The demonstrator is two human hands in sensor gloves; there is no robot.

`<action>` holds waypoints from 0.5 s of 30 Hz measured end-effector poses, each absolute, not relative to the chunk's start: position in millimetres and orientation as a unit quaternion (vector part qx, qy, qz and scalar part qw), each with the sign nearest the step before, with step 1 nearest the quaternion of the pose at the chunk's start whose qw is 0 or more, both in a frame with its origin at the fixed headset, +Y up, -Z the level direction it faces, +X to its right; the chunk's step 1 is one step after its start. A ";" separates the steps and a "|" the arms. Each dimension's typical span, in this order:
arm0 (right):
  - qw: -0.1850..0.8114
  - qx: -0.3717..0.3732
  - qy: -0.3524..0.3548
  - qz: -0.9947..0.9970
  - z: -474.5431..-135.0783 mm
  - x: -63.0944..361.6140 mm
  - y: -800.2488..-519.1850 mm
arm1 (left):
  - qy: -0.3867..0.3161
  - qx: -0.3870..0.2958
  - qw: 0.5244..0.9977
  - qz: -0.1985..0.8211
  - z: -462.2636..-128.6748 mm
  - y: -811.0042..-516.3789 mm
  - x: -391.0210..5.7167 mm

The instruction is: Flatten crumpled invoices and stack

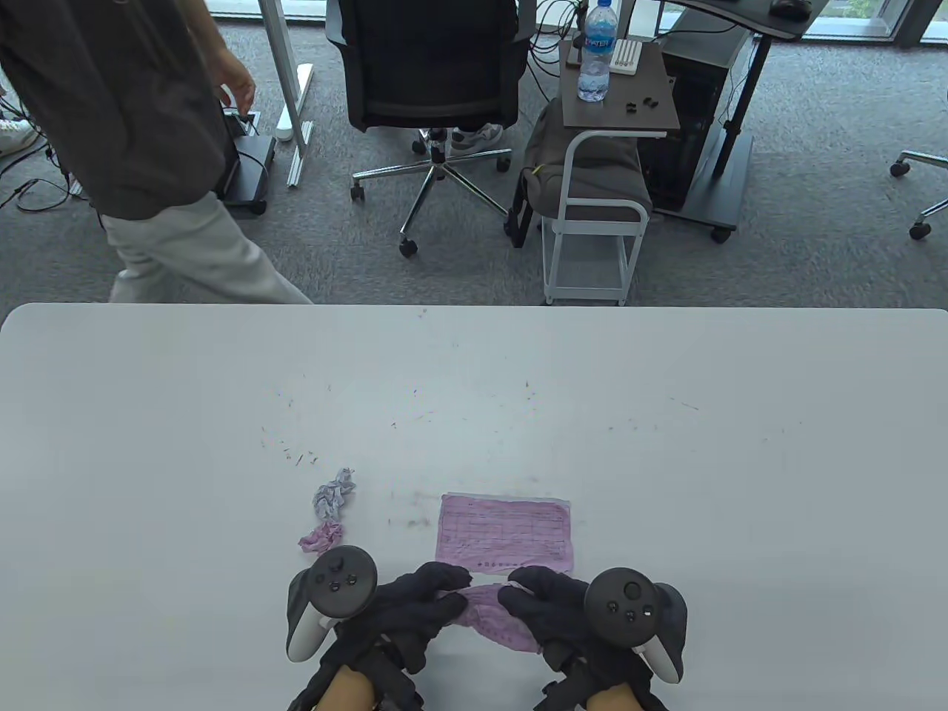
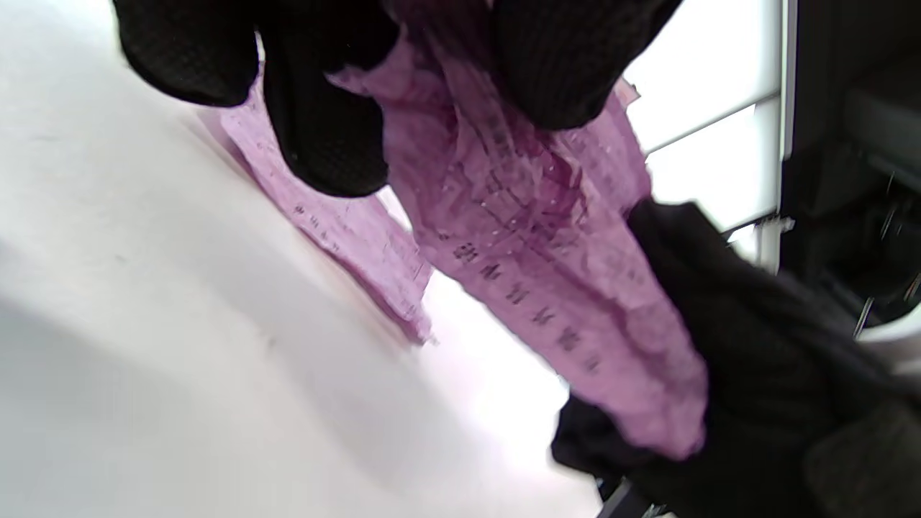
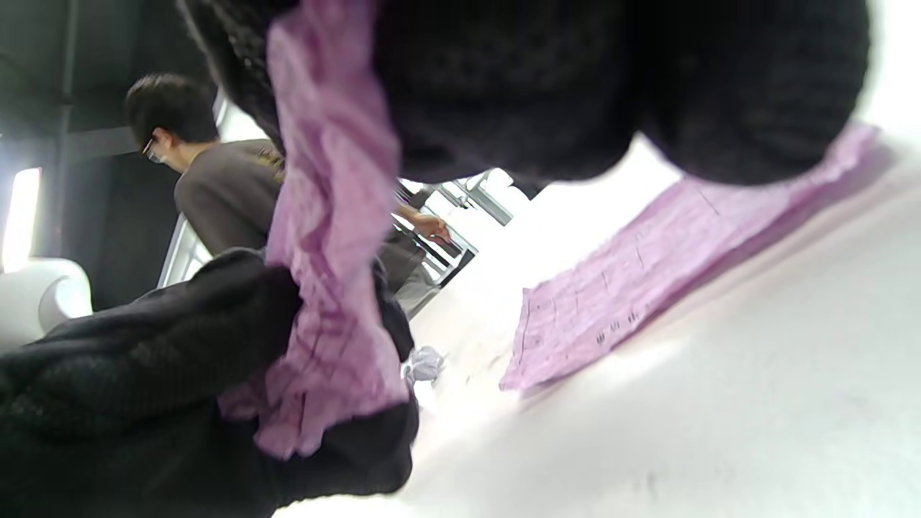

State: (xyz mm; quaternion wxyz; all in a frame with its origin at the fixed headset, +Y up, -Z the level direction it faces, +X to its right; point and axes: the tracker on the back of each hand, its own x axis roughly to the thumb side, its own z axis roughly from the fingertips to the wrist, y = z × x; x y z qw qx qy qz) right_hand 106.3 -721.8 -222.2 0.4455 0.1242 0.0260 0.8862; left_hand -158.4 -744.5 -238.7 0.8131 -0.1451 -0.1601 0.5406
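Left hand [image 1: 415,603]: fingers curled, pinching the left end of a crumpled pink invoice [image 1: 492,618].
Right hand [image 1: 548,603]: fingers curled round the same sheet's right end; it is stretched between both hands at the near edge.
Flattened invoice [image 1: 506,533]: pink, flat on the table just beyond the hands.
Crumpled balls: white-blue ball [image 1: 333,496] and pink ball [image 1: 321,537], left of the flat sheet, close together.
Table [image 1: 666,444]: white, with small dark flecks and scuffs.
Room: grey carpet; black office chair [image 1: 429,67]; side cart [image 1: 611,133] bearing a water bottle [image 1: 597,52]; a person [image 1: 133,148] standing at far left.
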 end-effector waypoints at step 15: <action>0.534 0.095 -0.006 0.840 -223.4 113.8 -725.7 | -0.166 -0.178 0.763 0.599 -240.3 -755.0 -164.6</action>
